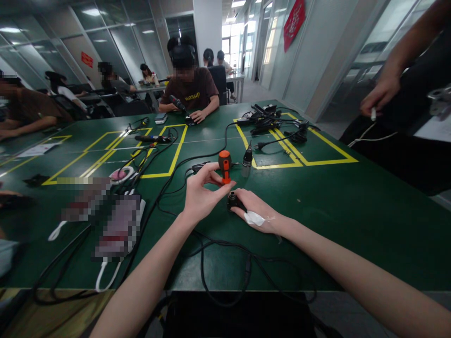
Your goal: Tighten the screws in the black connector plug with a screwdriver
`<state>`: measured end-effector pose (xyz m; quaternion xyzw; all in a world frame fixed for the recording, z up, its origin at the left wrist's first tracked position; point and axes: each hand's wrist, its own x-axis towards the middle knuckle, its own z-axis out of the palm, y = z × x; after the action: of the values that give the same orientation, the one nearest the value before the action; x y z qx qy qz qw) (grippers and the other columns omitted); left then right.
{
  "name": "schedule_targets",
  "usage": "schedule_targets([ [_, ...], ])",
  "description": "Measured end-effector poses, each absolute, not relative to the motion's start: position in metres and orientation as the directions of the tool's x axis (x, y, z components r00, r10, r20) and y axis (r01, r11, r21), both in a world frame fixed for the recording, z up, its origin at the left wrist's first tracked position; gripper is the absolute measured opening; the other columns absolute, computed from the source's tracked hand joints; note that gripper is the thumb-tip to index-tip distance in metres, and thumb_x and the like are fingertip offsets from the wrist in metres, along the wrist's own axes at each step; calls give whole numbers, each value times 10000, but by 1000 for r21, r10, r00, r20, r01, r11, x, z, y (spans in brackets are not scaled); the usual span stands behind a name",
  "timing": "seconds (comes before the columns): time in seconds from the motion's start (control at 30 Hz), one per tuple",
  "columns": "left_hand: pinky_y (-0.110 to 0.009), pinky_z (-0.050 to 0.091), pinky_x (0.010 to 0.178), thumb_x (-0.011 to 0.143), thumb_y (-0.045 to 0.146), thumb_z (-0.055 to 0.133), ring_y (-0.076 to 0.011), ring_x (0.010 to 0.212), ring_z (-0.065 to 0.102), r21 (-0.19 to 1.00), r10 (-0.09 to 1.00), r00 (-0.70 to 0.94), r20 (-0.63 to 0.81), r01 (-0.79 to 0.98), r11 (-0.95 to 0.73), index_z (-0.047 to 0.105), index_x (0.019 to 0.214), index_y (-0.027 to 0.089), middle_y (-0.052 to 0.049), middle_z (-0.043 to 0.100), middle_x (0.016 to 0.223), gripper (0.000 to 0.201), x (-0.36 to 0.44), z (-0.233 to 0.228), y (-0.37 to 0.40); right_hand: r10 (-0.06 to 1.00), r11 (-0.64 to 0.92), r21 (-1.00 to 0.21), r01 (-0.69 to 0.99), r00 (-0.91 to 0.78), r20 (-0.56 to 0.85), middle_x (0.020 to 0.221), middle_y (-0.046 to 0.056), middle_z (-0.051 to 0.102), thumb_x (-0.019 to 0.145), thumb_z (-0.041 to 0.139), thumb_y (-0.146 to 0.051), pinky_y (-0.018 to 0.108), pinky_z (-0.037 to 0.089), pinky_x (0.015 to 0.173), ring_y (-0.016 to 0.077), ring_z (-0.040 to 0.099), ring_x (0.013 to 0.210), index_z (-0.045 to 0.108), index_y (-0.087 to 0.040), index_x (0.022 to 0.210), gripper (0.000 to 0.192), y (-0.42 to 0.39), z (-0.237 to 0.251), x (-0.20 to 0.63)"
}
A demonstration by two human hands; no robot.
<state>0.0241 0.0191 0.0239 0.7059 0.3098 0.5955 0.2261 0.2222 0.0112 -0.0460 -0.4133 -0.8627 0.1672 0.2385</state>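
My left hand [201, 193] pinches a screwdriver with a stubby orange and dark grey handle [225, 164], held upright; its shaft is hidden or too small to make out. Just below and to the right, the fingers of my right hand [259, 206] wrap round a small black part with a round metal collar on top [232, 199], which rests low over the table. White tape covers a patch by the right wrist. Behind the hands stands a black cone-shaped piece with a thin metal tip and a greyish lower body [247, 159].
Black cables [225, 244] loop across the green table [334, 225]. Two phone-like devices [120, 225] with white straps lie at left. A heap of black plugs and cords [262, 119] sits at back right. A co-worker [190, 89] works opposite; another person's hand [382, 96] holds a white cable at right.
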Motion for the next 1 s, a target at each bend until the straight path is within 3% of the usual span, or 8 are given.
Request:
schedule_targets([
  [0.3,-205,664,702,782,226,880,-125,688,798,700,716,113,688,154,-697,672,1198,198,32,818,794,466,23,22,17,785,611,-491,621,-552,279,1180,149,716,1005,656,-221,493,560,952,314,690,1045,596,-185,1251,257,10,-42,221],
  [0.47,-216,664,697,797,193,833,-150,735,826,741,762,121,637,176,-648,638,1008,198,-8,852,865,288,26,23,15,787,609,-479,632,-555,270,1181,150,711,1001,656,-220,495,563,940,317,686,1044,594,-183,1243,252,10,-42,221],
  [0.63,-184,633,639,786,206,854,-142,693,816,750,771,107,628,181,-636,641,880,196,-1,840,801,233,27,24,13,782,616,-492,615,-554,287,1179,147,715,1002,651,-228,494,566,937,313,689,1038,598,-192,1239,245,10,-42,222],
  [1.0,-254,667,703,828,216,784,-169,694,819,754,787,157,597,227,-617,738,1069,183,-15,852,810,247,24,23,15,783,617,-473,629,-551,290,1175,149,712,1003,667,-232,491,568,942,319,696,1044,604,-186,1228,238,9,-41,222],
])
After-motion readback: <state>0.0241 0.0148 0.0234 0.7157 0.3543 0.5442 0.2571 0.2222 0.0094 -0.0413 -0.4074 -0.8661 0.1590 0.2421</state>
